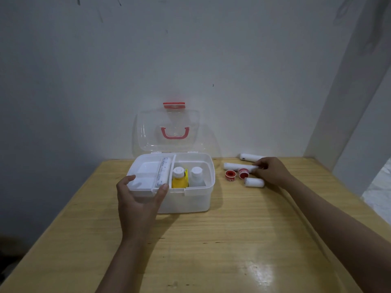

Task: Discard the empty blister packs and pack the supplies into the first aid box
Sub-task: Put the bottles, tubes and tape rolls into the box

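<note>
White box sits open mid-counter, bottles inside. Left hand cups its near-left rim, fingers spread; right hand pinches a bandage roll lying to the right.

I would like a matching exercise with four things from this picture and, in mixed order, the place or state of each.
Things
1. yellow bottle
2. box lid
3. long white roll
4. left hand

Places or states
A. standing open against the wall
B. on the table, gripped by the right hand
C. inside the first aid box
D. at the front left corner of the box

Pairs: 1-C, 2-A, 3-B, 4-D
</note>
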`<state>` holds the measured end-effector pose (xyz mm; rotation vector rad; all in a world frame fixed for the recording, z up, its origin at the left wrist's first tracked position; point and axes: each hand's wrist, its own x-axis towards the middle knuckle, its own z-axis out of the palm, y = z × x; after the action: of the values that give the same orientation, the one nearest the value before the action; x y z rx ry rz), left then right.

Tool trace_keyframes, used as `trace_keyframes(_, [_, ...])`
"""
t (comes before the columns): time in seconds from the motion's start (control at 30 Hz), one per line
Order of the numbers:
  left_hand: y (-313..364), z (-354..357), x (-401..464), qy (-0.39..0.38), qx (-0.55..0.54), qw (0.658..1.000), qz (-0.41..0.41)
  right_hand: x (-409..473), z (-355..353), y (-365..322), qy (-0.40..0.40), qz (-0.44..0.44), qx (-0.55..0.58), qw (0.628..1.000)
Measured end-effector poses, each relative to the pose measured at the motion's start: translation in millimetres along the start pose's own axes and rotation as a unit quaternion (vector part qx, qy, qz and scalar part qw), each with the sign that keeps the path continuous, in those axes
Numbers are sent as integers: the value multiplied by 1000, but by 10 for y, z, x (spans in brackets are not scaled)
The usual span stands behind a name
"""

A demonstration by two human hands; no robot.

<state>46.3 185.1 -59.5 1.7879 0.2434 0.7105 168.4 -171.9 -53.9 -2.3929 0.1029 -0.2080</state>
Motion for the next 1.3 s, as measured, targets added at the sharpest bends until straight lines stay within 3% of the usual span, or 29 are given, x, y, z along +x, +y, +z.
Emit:
trace_keyframes(0.23, [11,-1,-3,-1,-6,1000,3,-59,-101,170,90,32,-18,995])
trace_keyframes(0.47, [-8,7,5,12,6,1000,4,52,-89,229,65,62,107,990])
trace_keyframes(0.7, [-6,28,2,7,3,1000,0,137,-4,300,70,2,15,997])
trace_keyframes(1.13, [5,18,0,-6,-3,1000,-1,-74,-301,137,158,-90,64,981])
trace_keyframes(1.3, [-2,19,12,2,-6,1000,-3,-230,-609,-420,129,-177,96,971])
